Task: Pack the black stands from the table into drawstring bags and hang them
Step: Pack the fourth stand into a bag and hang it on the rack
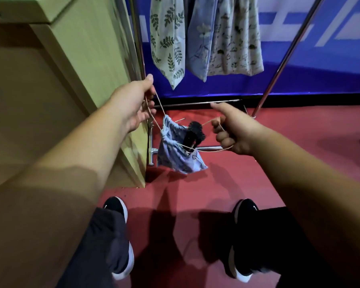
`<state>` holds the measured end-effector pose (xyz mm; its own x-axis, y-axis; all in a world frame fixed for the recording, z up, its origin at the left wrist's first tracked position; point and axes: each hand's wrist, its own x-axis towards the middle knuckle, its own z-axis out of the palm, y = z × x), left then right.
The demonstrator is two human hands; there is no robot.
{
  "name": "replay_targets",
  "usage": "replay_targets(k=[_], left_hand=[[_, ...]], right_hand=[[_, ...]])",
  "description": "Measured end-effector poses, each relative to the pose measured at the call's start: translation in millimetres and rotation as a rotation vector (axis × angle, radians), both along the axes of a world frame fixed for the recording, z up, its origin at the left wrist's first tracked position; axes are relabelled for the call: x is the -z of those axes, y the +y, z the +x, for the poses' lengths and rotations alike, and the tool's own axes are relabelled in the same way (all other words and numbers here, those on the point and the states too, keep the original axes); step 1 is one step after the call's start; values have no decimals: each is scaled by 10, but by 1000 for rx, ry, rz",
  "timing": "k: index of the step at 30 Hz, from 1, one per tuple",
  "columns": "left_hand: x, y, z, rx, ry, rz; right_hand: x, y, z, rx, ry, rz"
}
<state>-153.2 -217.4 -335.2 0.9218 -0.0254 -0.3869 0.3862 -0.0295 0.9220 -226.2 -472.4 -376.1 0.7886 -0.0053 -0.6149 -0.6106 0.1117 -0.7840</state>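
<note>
A light blue drawstring bag hangs in the air between my hands, above the red floor. A black stand pokes out of its gathered mouth. My left hand pinches the tan cord on the bag's left side and pulls it up and to the left. My right hand grips the cord loop on the right side, with the cord running round its curled fingers. Both cords are stretched taut.
Three filled patterned bags hang from a metal rack ahead, in front of a blue wall. A light wooden cabinet stands close on the left. Below are red floor and my two black shoes.
</note>
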Motion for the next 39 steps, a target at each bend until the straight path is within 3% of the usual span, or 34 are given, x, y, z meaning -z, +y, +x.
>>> replay_targets(k=[2,5,12,18,21,23,28,34,39], left_hand=[[-80,-19,10,-23,29,-129],[-273,-80,-21,-49,-5,-251],[-420,-167,37,-260,-25,-592],[-348,-181,209,-399,-73,-597],[-351,-158,269,-433,-95,-595],[-343,-172,280,-407,-117,-570],[-294,-264,203,-166,-130,-506],[-253,-339,186,52,-146,-431],[-186,-330,162,80,-160,-453]], right_hand=[[-118,0,28,37,-20,237],[-252,24,57,115,-77,397],[-206,98,208,397,-150,433],[141,-190,293,842,-46,414],[221,-270,268,950,-36,420],[218,-260,286,892,-100,457],[-31,-122,303,582,-197,775],[-197,124,348,346,-351,525],[-294,242,329,327,-418,313]])
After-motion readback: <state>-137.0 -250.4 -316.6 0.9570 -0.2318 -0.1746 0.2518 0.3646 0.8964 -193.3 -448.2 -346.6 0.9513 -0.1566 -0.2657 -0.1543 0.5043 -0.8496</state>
